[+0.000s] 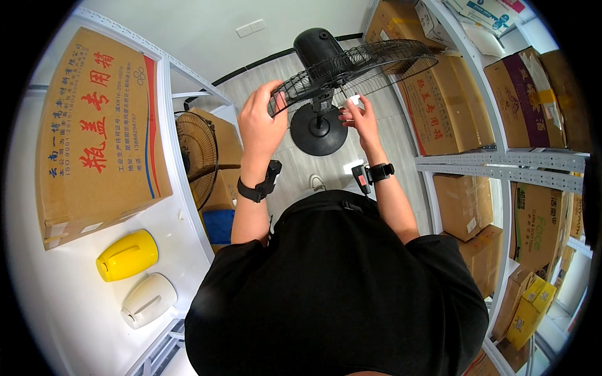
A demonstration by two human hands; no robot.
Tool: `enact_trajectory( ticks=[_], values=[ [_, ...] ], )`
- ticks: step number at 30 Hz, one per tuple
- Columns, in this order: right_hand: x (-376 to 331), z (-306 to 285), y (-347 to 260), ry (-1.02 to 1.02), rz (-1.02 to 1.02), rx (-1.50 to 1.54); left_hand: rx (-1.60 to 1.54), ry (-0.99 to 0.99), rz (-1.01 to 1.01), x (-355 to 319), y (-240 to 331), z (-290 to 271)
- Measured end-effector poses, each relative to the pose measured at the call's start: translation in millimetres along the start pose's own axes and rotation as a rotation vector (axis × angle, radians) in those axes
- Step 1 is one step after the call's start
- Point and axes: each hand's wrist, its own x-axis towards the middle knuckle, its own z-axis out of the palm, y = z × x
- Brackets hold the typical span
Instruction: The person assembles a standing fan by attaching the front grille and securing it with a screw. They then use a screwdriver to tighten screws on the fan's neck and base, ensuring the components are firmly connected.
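Firstly, far left: cardboard box [103, 125] standing on white shelf [69, 282], with yellow handled vessel [127, 255] and pale handled vessel [149, 301] lying nearer. Well apart from hands; judged low risk. Next, second fan [197, 156] beyond shelf frame; could be knocked by a wide swing of the left arm.

Centre: black pedestal fan [313, 50] upright on floor [282, 169], round base down. Left hand [262, 122] curled on left rim of wire guard [389, 59]; firmness not tellable. Could slip or bend wires through one-sided pressure; could tip whole stand through a hard push, given weight carried high.

Then right hand [362, 122], apart from left, pinched on small white object [353, 100] near middle of guard; exact kind not tellable. Could be dropped through a loosened pinch, or scrape fingertips against wires.

Far right: stacked cartons [448, 106] on rack [501, 160], gap to guard unclear; could be bumped by turning fan rightward.
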Motion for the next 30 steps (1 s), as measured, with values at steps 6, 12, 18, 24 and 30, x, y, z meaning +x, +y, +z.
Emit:
enact_trajectory(
  ticks=[6,12,18,24,30],
  values=[
    [1,-1,-5,-0.084,0.082,0.025,0.023,0.007,-0.004,0,3,1],
    [8,1,8,0.187,-0.150,-0.044,0.008,-0.004,-0.011,-1,5,2],
    [9,3,0,0.172,-0.046,0.032,0.027,0.010,-0.011,-1,8,1],
    [5,2,-2,0.133,-0.063,-0.099,0.037,0.003,-0.033,0,9,2],
    [6,0,-12,0.038,0.126,0.058,0.052,-0.003,-0.036,0,8,1]
  ],
)
